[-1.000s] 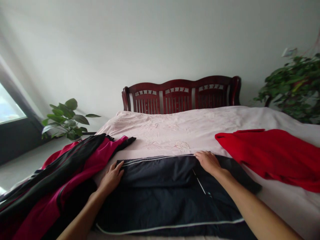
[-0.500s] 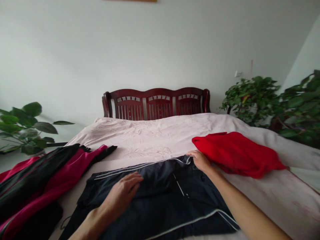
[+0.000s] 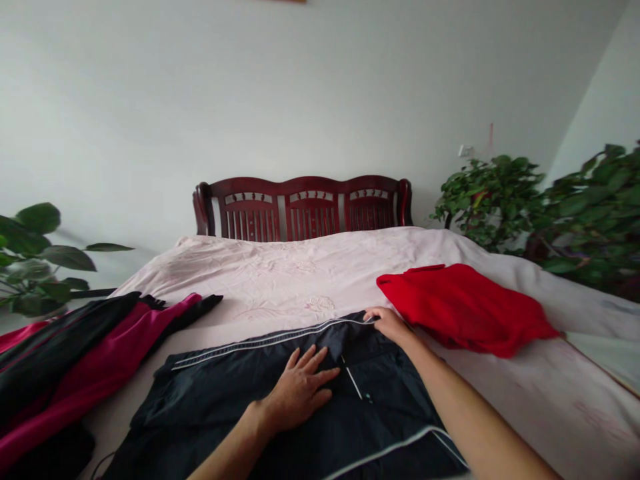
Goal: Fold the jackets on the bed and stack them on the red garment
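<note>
Your left hand (image 3: 297, 393) lies spread flat on the soft, light, slippery navy piped garment (image 3: 385, 407) on the pink bedspread (image 3: 280, 267). Your right hand (image 3: 389, 325) pinches its upper edge (image 3: 280, 338), the firmest place to take hold.

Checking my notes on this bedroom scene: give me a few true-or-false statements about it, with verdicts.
The right hand rests on the upper edge of the dark navy garment with white piping: true.

The left hand lies spread on that garment: true.

The bright red cloth lies on top of the navy garment: false, it lies beside it on the pale pink bedcover.

The black-and-magenta garment lies to the right of the navy garment: false, it lies to its left.
</note>
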A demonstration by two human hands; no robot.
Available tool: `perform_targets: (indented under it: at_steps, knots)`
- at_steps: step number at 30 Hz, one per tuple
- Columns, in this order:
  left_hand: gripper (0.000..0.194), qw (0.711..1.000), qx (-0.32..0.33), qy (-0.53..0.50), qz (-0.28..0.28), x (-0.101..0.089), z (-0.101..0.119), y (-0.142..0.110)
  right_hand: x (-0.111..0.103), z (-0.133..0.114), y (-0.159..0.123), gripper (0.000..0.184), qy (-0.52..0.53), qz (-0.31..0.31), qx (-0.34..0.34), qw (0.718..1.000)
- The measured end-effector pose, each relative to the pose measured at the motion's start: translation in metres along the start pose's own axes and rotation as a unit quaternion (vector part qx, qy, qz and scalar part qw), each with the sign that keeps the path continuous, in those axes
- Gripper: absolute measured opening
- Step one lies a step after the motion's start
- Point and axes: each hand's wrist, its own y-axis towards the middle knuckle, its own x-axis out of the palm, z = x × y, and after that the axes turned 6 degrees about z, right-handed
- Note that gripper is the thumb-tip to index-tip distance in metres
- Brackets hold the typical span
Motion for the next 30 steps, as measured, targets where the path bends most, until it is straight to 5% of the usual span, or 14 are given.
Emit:
perform_targets:
  at_steps: [5,8,11,17,20,24,30]
  knots:
    - [0.051,1.000,0.005,0.011,0.015,0.004,-0.003,-0.001,-0.005,-0.054,-0.008,0.049,-0.021,0.054,0.005,0.998]
    - [0.051,0.999,0.015,0.018,0.030,0.009,-0.006,0.001,0.015,-0.107,-0.029,0.046,-0.014,0.048,-0.103,0.993]
    - [0.053,0.999,0.020,0.025,0.038,0.010,-0.004,0.001,0.041,-0.133,-0.051,0.049,-0.064,-0.034,-0.220,0.973]
    - [0.055,0.999,0.026,-0.018,0.029,-0.014,-0.019,-0.034,0.058,-0.088,-0.055,0.056,-0.208,-0.047,-0.140,0.967]
    - [0.054,0.990,-0.075,0.058,0.109,-0.029,-0.054,-0.078,0.057,-0.074,-0.052,0.055,-0.206,-0.048,-0.146,0.967]
    - [0.052,0.931,-0.275,0.186,0.155,-0.035,-0.113,-0.140,0.059,-0.075,-0.053,0.053,-0.181,-0.037,-0.139,0.973]
    - [0.051,0.929,-0.310,0.105,0.171,-0.034,-0.148,-0.166,0.050,-0.095,-0.048,0.051,-0.188,-0.048,-0.084,0.977]
